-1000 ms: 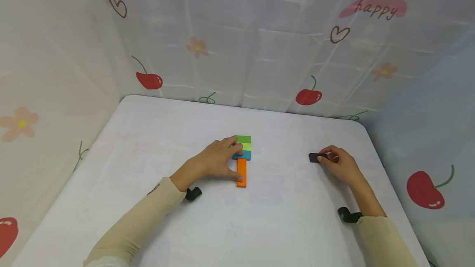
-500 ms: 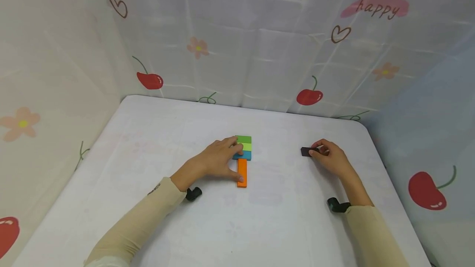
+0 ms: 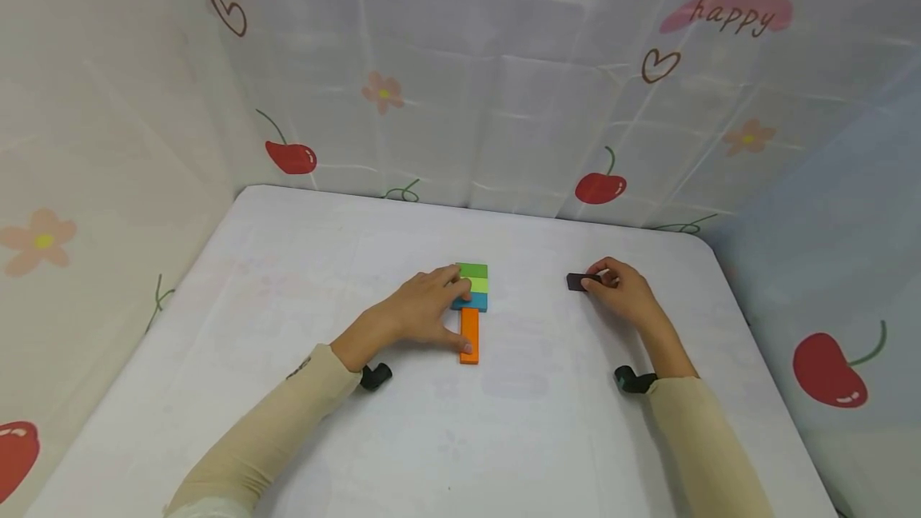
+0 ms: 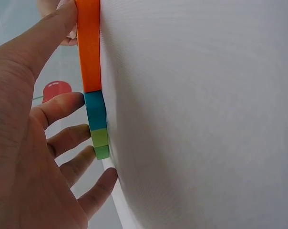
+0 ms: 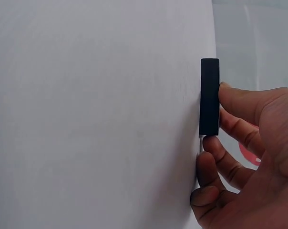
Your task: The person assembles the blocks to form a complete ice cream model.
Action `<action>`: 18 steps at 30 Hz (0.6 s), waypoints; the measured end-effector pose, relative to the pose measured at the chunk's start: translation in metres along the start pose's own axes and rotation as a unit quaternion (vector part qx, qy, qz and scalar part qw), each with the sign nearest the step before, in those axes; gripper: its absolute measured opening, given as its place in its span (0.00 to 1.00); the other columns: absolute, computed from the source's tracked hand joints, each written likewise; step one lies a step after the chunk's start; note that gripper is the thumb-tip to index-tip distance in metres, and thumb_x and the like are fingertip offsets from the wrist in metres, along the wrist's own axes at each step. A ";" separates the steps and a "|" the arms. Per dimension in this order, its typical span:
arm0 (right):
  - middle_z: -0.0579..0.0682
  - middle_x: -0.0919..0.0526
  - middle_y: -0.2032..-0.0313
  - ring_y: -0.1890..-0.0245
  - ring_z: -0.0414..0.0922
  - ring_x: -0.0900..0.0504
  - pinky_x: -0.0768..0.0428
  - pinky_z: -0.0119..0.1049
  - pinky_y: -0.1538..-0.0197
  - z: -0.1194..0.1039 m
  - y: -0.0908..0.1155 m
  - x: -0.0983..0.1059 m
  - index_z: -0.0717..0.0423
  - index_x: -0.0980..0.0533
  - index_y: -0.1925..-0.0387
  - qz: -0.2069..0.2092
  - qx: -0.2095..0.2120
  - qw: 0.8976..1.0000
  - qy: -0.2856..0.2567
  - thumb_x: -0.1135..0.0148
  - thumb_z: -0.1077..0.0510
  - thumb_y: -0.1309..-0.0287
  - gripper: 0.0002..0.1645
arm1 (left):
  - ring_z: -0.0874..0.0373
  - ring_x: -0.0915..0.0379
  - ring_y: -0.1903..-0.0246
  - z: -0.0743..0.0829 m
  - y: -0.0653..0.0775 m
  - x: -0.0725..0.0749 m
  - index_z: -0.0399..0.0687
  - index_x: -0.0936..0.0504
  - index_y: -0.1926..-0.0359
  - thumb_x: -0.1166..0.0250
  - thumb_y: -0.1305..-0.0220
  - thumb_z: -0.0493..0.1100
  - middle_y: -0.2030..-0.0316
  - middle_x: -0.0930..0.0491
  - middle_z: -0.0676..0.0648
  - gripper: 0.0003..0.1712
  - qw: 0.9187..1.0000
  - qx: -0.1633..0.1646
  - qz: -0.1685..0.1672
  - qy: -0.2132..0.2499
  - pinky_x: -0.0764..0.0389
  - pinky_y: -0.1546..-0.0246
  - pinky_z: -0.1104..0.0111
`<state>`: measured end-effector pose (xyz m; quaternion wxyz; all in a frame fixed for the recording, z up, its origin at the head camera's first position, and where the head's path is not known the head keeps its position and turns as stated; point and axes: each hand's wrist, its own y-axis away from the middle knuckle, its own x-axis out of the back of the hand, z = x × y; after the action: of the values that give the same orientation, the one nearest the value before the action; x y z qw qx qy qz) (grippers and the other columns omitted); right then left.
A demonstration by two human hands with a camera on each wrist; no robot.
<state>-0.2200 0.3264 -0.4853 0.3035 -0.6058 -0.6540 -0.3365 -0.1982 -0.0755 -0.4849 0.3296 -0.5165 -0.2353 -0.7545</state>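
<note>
Spread over a row of flat blocks, my left hand (image 3: 417, 310) touches them with its fingertips. Its thumb rests on the orange block (image 3: 470, 334), which points toward me. Beyond that block's far end, a blue block (image 3: 475, 302), a light green block (image 3: 478, 285) and a darker green block (image 3: 475, 270) lie crosswise, side by side. In the left wrist view, fingertips rest on the blue block (image 4: 95, 110) and the light green one. To the right, my right hand (image 3: 624, 292) pinches a black block (image 3: 578, 282) by one end between thumb and fingers.
A white cloth covers the table (image 3: 532, 422). Its far edge meets a printed curtain (image 3: 489, 118), with more curtain on both sides. A black wrist device (image 3: 376, 376) is at the left cuff, and another black device (image 3: 635, 380) at the right cuff.
My right hand has moved left and slightly away from me, carrying the black block closer to the coloured blocks. The left hand and the blocks under it have stayed in place.
</note>
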 end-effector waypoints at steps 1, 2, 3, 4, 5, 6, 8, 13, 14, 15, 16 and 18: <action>0.65 0.19 0.50 0.50 0.58 0.24 0.29 0.43 0.53 -0.001 -0.001 -0.001 0.57 0.21 0.43 0.000 0.001 1.000 -0.001 0.34 0.48 0.26 0.20 | 0.58 0.32 0.38 0.000 0.000 0.000 0.62 0.25 0.44 0.25 0.51 0.83 0.44 0.31 0.56 0.45 1.000 0.000 0.000 -0.002 0.27 0.39 0.58; 0.65 0.19 0.50 0.49 0.57 0.23 0.28 0.43 0.52 -0.002 -0.001 -0.002 0.57 0.21 0.43 0.001 0.001 1.000 -0.001 0.34 0.48 0.26 0.20 | 0.58 0.32 0.38 0.000 -0.001 -0.001 0.62 0.25 0.44 0.25 0.51 0.83 0.44 0.31 0.56 0.45 1.000 0.000 0.000 -0.002 0.27 0.39 0.58; 0.65 0.19 0.50 0.49 0.57 0.23 0.29 0.43 0.52 -0.003 -0.002 -0.002 0.57 0.21 0.43 0.003 0.001 1.000 -0.001 0.34 0.48 0.26 0.20 | 0.58 0.32 0.38 0.000 -0.001 -0.001 0.62 0.25 0.44 0.26 0.51 0.83 0.44 0.31 0.56 0.45 1.000 0.000 0.001 -0.004 0.27 0.39 0.58; 0.65 0.19 0.50 0.49 0.57 0.23 0.28 0.43 0.52 -0.003 -0.003 -0.003 0.57 0.21 0.43 0.004 0.002 1.000 -0.001 0.34 0.48 0.26 0.20 | 0.58 0.32 0.38 0.000 -0.002 -0.001 0.62 0.25 0.44 0.26 0.51 0.83 0.44 0.31 0.56 0.45 1.000 0.000 0.000 -0.005 0.27 0.39 0.58; 0.65 0.19 0.49 0.49 0.57 0.23 0.28 0.43 0.51 -0.004 -0.004 -0.004 0.56 0.21 0.43 0.004 0.001 1.000 -0.001 0.34 0.48 0.26 0.20 | 0.58 0.32 0.38 0.000 -0.002 -0.001 0.62 0.25 0.44 0.26 0.51 0.83 0.44 0.31 0.56 0.45 1.000 0.000 0.000 -0.005 0.27 0.39 0.58; 0.65 0.19 0.49 0.49 0.58 0.23 0.28 0.43 0.51 -0.004 -0.005 -0.005 0.56 0.21 0.43 0.005 0.000 1.000 -0.003 0.34 0.48 0.26 0.20 | 0.58 0.32 0.38 0.000 -0.002 -0.001 0.62 0.25 0.44 0.26 0.51 0.83 0.44 0.31 0.55 0.45 1.000 0.000 0.000 -0.005 0.27 0.39 0.58; 0.65 0.19 0.49 0.48 0.58 0.23 0.28 0.43 0.51 -0.005 -0.008 -0.007 0.56 0.21 0.43 0.006 -0.003 1.000 -0.005 0.34 0.48 0.26 0.20 | 0.58 0.32 0.38 0.001 -0.002 -0.001 0.62 0.25 0.44 0.25 0.51 0.83 0.44 0.31 0.55 0.45 1.000 0.000 -0.001 -0.004 0.27 0.39 0.58; 0.63 0.20 0.51 0.49 0.56 0.24 0.29 0.42 0.51 -0.008 -0.015 -0.013 0.56 0.21 0.43 0.006 -0.007 1.000 -0.014 0.33 0.48 0.26 0.20 | 0.58 0.32 0.38 0.001 -0.002 -0.001 0.62 0.25 0.44 0.25 0.51 0.83 0.44 0.31 0.55 0.45 1.000 0.001 -0.003 0.001 0.27 0.41 0.59; 0.62 0.20 0.52 0.50 0.56 0.25 0.29 0.42 0.52 -0.009 -0.017 -0.013 0.56 0.21 0.43 0.008 -0.007 1.000 -0.014 0.33 0.48 0.26 0.20 | 0.58 0.32 0.38 0.000 -0.002 -0.001 0.62 0.25 0.44 0.25 0.51 0.83 0.44 0.31 0.55 0.45 1.000 0.002 -0.002 0.001 0.28 0.41 0.59; 0.62 0.20 0.53 0.51 0.55 0.25 0.29 0.42 0.52 -0.010 -0.018 -0.014 0.57 0.21 0.44 0.008 -0.007 1.000 -0.016 0.33 0.48 0.26 0.20 | 0.58 0.32 0.38 0.000 -0.002 -0.001 0.62 0.25 0.44 0.25 0.51 0.83 0.44 0.31 0.55 0.45 1.000 0.002 -0.001 0.001 0.28 0.41 0.59; 0.61 0.21 0.54 0.52 0.55 0.25 0.29 0.42 0.53 -0.011 -0.019 -0.015 0.57 0.21 0.44 0.009 -0.006 1.000 -0.017 0.33 0.48 0.26 0.20 | 0.58 0.32 0.38 0.000 -0.002 -0.001 0.62 0.25 0.44 0.26 0.52 0.83 0.44 0.31 0.56 0.45 1.000 0.003 -0.001 0.000 0.28 0.42 0.59; 0.61 0.21 0.55 0.52 0.55 0.25 0.29 0.41 0.54 -0.015 -0.022 -0.017 0.57 0.21 0.44 0.009 -0.005 1.000 -0.019 0.33 0.48 0.27 0.20 | 0.58 0.32 0.38 -0.001 -0.002 -0.001 0.62 0.25 0.44 0.26 0.52 0.84 0.44 0.31 0.56 0.45 1.000 0.004 -0.001 -0.001 0.28 0.41 0.59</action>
<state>-0.2403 0.3038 -0.4914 0.2910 -0.6192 -0.6528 -0.3253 -0.1995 -0.0745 -0.4866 0.3310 -0.5156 -0.2394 -0.7532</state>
